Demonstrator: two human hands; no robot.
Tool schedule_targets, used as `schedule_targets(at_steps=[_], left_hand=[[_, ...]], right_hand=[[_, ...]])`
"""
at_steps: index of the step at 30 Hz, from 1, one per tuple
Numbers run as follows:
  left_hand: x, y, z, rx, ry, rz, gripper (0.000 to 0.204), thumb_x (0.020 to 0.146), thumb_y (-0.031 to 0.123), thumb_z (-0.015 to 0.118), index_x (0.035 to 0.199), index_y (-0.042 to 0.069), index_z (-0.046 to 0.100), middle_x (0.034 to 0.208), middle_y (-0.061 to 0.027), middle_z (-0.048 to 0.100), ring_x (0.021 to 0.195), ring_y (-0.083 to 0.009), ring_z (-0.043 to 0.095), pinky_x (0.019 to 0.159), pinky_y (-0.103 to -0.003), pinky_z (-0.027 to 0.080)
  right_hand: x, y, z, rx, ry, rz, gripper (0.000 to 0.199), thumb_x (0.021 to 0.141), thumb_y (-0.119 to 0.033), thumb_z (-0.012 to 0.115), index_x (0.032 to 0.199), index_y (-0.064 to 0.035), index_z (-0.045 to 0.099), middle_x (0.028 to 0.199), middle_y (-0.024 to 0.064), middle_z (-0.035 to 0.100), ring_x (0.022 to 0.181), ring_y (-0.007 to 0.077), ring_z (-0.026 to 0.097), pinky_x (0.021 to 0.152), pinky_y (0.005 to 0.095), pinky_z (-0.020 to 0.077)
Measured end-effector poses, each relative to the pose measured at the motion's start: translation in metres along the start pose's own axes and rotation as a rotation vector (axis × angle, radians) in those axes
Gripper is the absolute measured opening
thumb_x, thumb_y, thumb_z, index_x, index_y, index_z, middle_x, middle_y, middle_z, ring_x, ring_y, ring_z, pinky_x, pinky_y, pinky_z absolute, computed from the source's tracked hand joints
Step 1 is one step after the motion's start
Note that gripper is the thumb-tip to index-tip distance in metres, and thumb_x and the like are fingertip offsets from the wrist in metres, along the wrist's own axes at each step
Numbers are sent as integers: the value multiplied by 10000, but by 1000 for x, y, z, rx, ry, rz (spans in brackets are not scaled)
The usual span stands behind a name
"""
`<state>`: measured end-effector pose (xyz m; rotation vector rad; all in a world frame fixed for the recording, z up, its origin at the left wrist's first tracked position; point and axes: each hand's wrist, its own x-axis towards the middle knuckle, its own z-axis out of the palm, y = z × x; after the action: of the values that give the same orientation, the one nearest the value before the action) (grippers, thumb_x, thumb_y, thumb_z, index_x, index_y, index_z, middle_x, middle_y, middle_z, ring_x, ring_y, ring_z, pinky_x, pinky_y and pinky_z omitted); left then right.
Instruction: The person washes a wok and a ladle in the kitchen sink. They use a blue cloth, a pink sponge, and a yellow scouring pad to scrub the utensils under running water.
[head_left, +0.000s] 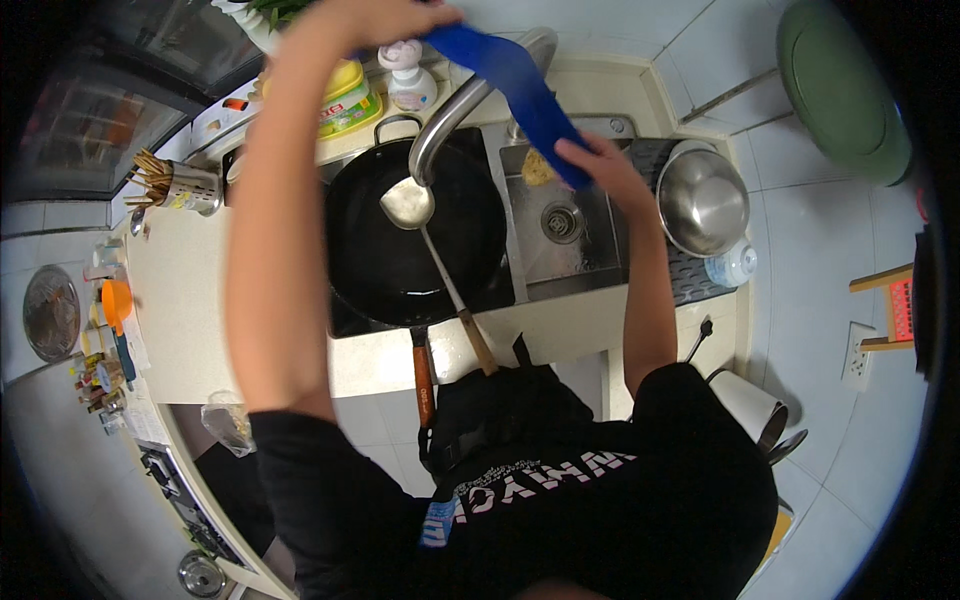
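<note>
Both hands grip the blue cloth (pixel 520 85) stretched over the sink (pixel 560 265): left hand (pixel 385 22) fingers closed on its top end, right hand (pixel 600 165) on the lower end. Risk: slack cloth snags the faucet (pixel 450 110) or drops into the black wok (pixel 415 235) onto the ladle (pixel 410 205).

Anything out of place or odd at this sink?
The black wok sits tilted in the left sink basin with a metal ladle lying in it. Both hands, left and right, hold a blue cloth stretched above the faucet.

A yellow bottle (pixel 347 92) (green-and-red label) stands behind the sink beside a white bottle (pixel 408 78).
</note>
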<state>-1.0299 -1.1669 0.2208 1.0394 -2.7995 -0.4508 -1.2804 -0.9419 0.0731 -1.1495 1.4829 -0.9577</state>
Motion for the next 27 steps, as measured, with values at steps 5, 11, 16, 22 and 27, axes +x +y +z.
schedule_targets(at_steps=[5, 11, 16, 22, 27], left_hand=[[-9, 51, 66, -509, -1, -4, 642, 879, 587, 464, 1173, 31, 591, 1008, -162, 617, 927, -256, 611, 840, -308, 460], [-36, 79, 37, -343, 106, -9, 544, 894, 470, 514, 1165, 2, 569, 1057, -193, 597, 982, -259, 577, 865, -315, 426], [-110, 57, 42, -475, 650, 61, 357, 921, 288, 560, 1116, -10, 580, 1070, -152, 614, 1021, -207, 575, 918, -302, 409], [-332, 20, 184, -758, 631, -938, 277, 882, 233, 630, 964, -29, 594, 867, -87, 612, 804, -142, 548, 756, -288, 456], [-412, 75, 286, -649, -96, -1155, 643, 755, 491, 697, 924, -114, 558, 703, -184, 615, 693, -261, 611, 642, -350, 486]], right_hand=[[33, 97, -7, -227, 292, 10, 571, 860, -428, 617, 1216, 12, 543, 1108, 154, 619, 1020, 228, 585, 881, 338, 452], [105, 103, -13, -150, 515, -34, 627, 897, -493, 513, 1248, 26, 507, 1133, 168, 616, 1026, 281, 596, 870, 377, 455], [89, 88, 29, -401, 718, -181, 476, 899, -360, 548, 1169, 32, 551, 1048, 210, 624, 1000, 342, 591, 823, 399, 459], [-57, 39, 170, -600, -153, 125, 475, 896, -459, 531, 706, -28, 585, 596, 126, 603, 584, 272, 616, 570, 405, 484], [-118, 123, 234, -540, -542, 326, 436, 876, -415, 550, 803, 12, 600, 730, 181, 610, 593, 240, 595, 534, 378, 483]])
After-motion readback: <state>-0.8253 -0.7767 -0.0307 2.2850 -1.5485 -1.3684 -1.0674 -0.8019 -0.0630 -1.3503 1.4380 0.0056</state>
